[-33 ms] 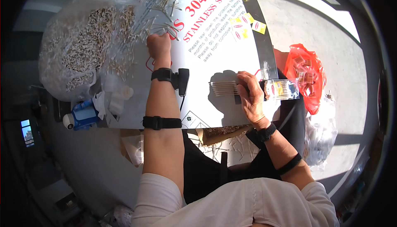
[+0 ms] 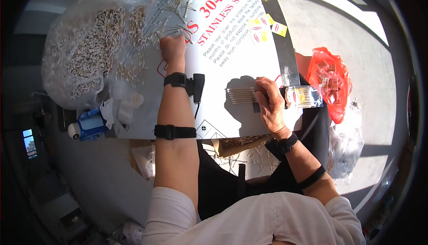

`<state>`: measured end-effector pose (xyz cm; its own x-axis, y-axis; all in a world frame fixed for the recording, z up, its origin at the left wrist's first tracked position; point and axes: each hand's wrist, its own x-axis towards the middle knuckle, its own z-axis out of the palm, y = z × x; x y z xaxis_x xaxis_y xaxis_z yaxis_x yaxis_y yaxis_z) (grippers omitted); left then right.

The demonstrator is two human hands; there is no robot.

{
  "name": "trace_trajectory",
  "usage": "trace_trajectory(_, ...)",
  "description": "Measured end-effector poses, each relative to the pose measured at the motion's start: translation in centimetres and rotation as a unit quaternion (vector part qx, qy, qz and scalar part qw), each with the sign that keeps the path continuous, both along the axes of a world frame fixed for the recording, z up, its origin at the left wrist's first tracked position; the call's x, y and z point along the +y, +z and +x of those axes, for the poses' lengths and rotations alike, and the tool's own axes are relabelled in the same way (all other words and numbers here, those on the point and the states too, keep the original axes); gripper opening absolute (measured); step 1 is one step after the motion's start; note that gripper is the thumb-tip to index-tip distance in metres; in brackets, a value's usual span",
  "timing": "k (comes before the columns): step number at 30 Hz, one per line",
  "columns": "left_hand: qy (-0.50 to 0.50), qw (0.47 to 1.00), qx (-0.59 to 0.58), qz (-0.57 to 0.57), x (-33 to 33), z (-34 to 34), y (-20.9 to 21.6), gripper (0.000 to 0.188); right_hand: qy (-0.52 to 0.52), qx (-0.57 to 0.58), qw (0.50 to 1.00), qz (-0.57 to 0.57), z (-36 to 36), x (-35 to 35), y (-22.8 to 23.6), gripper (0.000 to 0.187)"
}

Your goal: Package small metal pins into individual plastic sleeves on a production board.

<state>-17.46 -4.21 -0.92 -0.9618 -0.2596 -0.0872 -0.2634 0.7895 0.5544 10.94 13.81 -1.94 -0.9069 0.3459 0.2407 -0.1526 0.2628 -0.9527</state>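
Note:
My left hand (image 2: pixel 173 49) is closed in a fist at the near edge of a loose scatter of cotton swabs (image 2: pixel 180 4); its fingertips are hidden, so I cannot make out what is in it. On the white metal-sheet tabletop (image 2: pixel 214 66), my right hand (image 2: pixel 271 106) bends over a neat row of cotton swabs (image 2: pixel 240 96), thumb and fingers closed about its middle. The row's left ends stick out past the thumb. Right of this hand lies a clear packet (image 2: pixel 307 97) with swabs and a yellow-and-red label, at the table's right edge.
A big clear bag of swabs (image 2: pixel 96 48) spreads over the table's left side. Small yellow cards (image 2: pixel 267 24) lie far right. A blue-and-white bottle (image 2: pixel 89 124) is at the left corner. Beside the table's right side sits a red bag (image 2: pixel 331 80) with small packets.
My left fist has shifted very slightly to the right. My right hand and the row of swabs stay in place.

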Motion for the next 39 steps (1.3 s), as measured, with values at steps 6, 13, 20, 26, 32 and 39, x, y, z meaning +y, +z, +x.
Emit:
trace_trajectory(6,-0.058,0.986,0.073,-0.135,2.7,1.7,0.3,0.024,-0.007,-0.003,1.000,-0.022,0.1,0.1,-0.3,0.032)
trace_trajectory(13,-0.344,0.926,0.075,0.136,0.9,7.7,0.5,0.008,-0.011,0.001,1.000,-0.023,0.3,0.3,-0.6,0.036)
trace_trajectory(20,-0.464,0.886,0.012,-0.016,2.3,9.6,2.0,0.012,-0.002,-0.013,1.000,-0.025,0.4,0.4,-0.3,0.035)
trace_trajectory(26,-0.234,0.958,0.129,-0.105,-1.9,0.1,2.7,0.024,-0.001,-0.028,1.000,-0.012,0.4,0.7,0.3,0.035)
trace_trajectory(32,-0.335,0.918,0.030,-0.211,-4.4,-5.2,1.7,0.024,0.006,-0.025,1.000,-0.001,0.2,0.4,0.1,0.034)
trace_trajectory(39,-0.424,0.890,0.125,-0.109,-2.5,-2.0,1.6,0.013,0.004,-0.018,1.000,0.009,0.3,0.5,0.0,0.034)
